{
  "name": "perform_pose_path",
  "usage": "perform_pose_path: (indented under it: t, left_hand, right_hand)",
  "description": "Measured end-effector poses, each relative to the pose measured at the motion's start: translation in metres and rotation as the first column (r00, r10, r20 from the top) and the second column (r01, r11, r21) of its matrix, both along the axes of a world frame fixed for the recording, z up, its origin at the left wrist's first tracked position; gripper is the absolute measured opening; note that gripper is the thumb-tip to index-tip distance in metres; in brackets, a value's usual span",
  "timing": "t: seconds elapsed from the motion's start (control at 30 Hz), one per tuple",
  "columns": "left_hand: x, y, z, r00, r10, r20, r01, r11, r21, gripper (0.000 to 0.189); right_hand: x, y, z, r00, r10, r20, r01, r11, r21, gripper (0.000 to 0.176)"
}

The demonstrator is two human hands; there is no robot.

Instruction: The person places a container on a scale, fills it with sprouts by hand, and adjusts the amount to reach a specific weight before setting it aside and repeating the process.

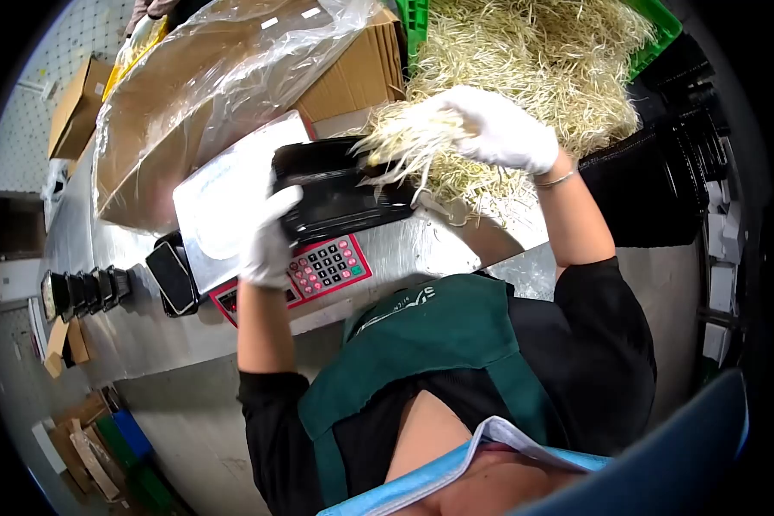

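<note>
My right hand point(503, 129), in a white glove, is closed round a bunch of bean sprouts point(417, 133). Loose ends of the bunch hang over the right end of a black plastic tray point(340, 202). At the tray's left end is my left hand point(271, 241), also gloved and slightly blurred, with its thumb at the rim and its other fingers mostly hidden. The tray sits over the right part of a weighing scale with a white plate point(219, 211) and a red-edged keypad point(327, 265). Behind my right hand rises a large heap of sprouts point(542, 52).
A cardboard box lined with clear plastic point(189, 95) stands behind the scale. A phone point(170, 277) lies left of it, near a row of black trays point(86, 292). More stacked black trays point(654, 185) are at the right. Green crate edges point(658, 39) flank the heap.
</note>
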State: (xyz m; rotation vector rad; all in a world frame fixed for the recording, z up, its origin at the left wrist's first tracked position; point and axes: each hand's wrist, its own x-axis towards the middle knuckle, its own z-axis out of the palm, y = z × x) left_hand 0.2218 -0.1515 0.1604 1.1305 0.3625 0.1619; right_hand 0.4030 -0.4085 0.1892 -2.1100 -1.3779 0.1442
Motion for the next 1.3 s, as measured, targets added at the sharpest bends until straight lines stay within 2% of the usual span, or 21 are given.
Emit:
perform_pose_path:
  t: [0.03, 0.1, 0.2, 0.27, 0.33, 0.43, 0.57, 0.63, 0.7, 0.73, 0.77, 0.83, 0.87, 0.9, 0.97, 1.0, 1.07, 1.17, 1.23, 1.27, 1.3]
  left_hand:
    - [0.013, -0.015, -0.006, 0.994, -0.063, 0.087, 0.063, 0.998, 0.004, 0.053]
    - [0.03, -0.025, -0.039, 0.995, -0.103, 0.011, 0.103, 0.969, -0.223, 0.053]
    - [0.023, -0.018, -0.035, 0.995, -0.024, 0.098, 0.043, 0.982, -0.186, 0.053]
    - [0.002, -0.007, -0.019, 0.989, 0.067, 0.13, -0.047, 0.988, -0.148, 0.053]
    - [-0.02, 0.015, -0.017, 0.986, 0.152, 0.065, -0.143, 0.981, -0.129, 0.05]
    - [-0.036, 0.024, -0.026, 0.909, 0.415, 0.042, -0.4, 0.895, -0.196, 0.046]
    - [-0.056, 0.023, -0.024, 0.791, 0.603, 0.102, -0.537, 0.765, -0.355, 0.052]
    - [-0.077, 0.053, -0.049, 0.828, 0.531, 0.182, -0.44, 0.815, -0.377, 0.053]
    - [-0.069, 0.043, -0.031, 0.844, 0.536, 0.032, -0.49, 0.792, -0.364, 0.05]
    - [-0.061, 0.038, -0.029, 0.836, 0.549, 0.018, -0.527, 0.81, -0.257, 0.048]
    - [-0.055, 0.034, -0.031, 0.786, 0.615, -0.059, -0.604, 0.745, -0.282, 0.045]
    - [-0.049, 0.036, -0.041, 0.724, 0.681, -0.112, -0.685, 0.688, -0.241, 0.044]
    - [-0.051, 0.045, -0.052, 0.74, 0.67, -0.066, -0.657, 0.698, -0.284, 0.043]
    - [-0.046, 0.038, -0.027, 0.809, 0.584, -0.065, -0.566, 0.745, -0.353, 0.037]
    - [-0.052, 0.044, -0.024, 0.805, 0.59, -0.071, -0.578, 0.75, -0.32, 0.039]
    - [-0.057, 0.044, -0.023, 0.813, 0.577, -0.076, -0.568, 0.757, -0.324, 0.039]
    - [-0.062, 0.047, -0.03, 0.803, 0.591, -0.076, -0.582, 0.749, -0.318, 0.042]
    - [-0.073, 0.053, -0.047, 0.801, 0.597, -0.043, -0.562, 0.726, -0.397, 0.045]
    - [-0.074, 0.049, -0.049, 0.828, 0.56, 0.015, -0.51, 0.764, -0.396, 0.037]
    - [-0.072, 0.044, -0.041, 0.84, 0.542, 0.002, -0.496, 0.77, -0.402, 0.032]
    - [-0.071, 0.042, -0.042, 0.841, 0.541, 0.009, -0.49, 0.769, -0.411, 0.032]
  right_hand:
    - [-0.005, 0.017, -0.006, 1.0, 0.003, 0.021, -0.001, 0.995, -0.099, 0.039]
    - [-0.016, 0.046, -0.025, 0.994, 0.09, 0.066, -0.07, 0.965, -0.254, 0.046]
    - [-0.015, 0.046, -0.027, 0.973, 0.226, 0.042, -0.224, 0.973, -0.049, 0.072]
    - [0.01, 0.034, -0.017, 0.979, 0.143, -0.146, -0.145, 0.989, -0.004, 0.076]
    - [0.045, 0.038, -0.035, 0.922, 0.037, -0.386, -0.097, 0.986, -0.137, 0.086]
    - [0.085, 0.066, -0.107, 0.983, -0.148, -0.106, 0.11, 0.946, -0.304, 0.111]
    - [0.071, 0.069, -0.113, 0.941, -0.192, -0.279, 0.04, 0.881, -0.472, 0.123]
    - [0.04, 0.048, -0.115, 0.994, -0.109, 0.005, 0.1, 0.901, -0.421, 0.127]
    - [0.007, 0.039, -0.125, 0.963, -0.048, 0.266, 0.166, 0.882, -0.441, 0.129]
    - [0.009, 0.041, -0.123, 0.971, -0.021, 0.238, 0.147, 0.84, -0.523, 0.129]
    - [0.02, 0.043, -0.134, 0.888, -0.004, 0.46, 0.222, 0.879, -0.422, 0.123]
    - [0.055, 0.065, -0.115, 0.994, -0.11, -0.001, 0.086, 0.787, -0.611, 0.115]
    - [0.071, 0.067, -0.118, 0.984, -0.112, -0.141, 0.024, 0.856, -0.516, 0.108]
    - [0.086, 0.069, -0.129, 0.983, -0.144, -0.115, 0.062, 0.845, -0.531, 0.116]
    - [0.09, 0.058, -0.165, 0.924, -0.057, 0.378, 0.146, 0.966, -0.212, 0.109]
    - [0.084, 0.061, -0.158, 0.926, -0.059, 0.374, 0.146, 0.967, -0.208, 0.109]
    - [0.065, 0.066, -0.132, 0.982, -0.139, 0.125, 0.185, 0.811, -0.555, 0.11]
    - [0.049, 0.059, -0.13, 0.957, -0.251, 0.144, 0.288, 0.769, -0.571, 0.11]
    - [0.055, 0.037, -0.149, 0.954, -0.287, 0.088, 0.295, 0.84, -0.456, 0.105]
    - [0.064, 0.025, -0.169, 0.954, -0.301, 0.014, 0.3, 0.944, -0.136, 0.102]
    - [0.07, 0.017, -0.178, 0.956, -0.286, -0.06, 0.292, 0.935, 0.2, 0.099]
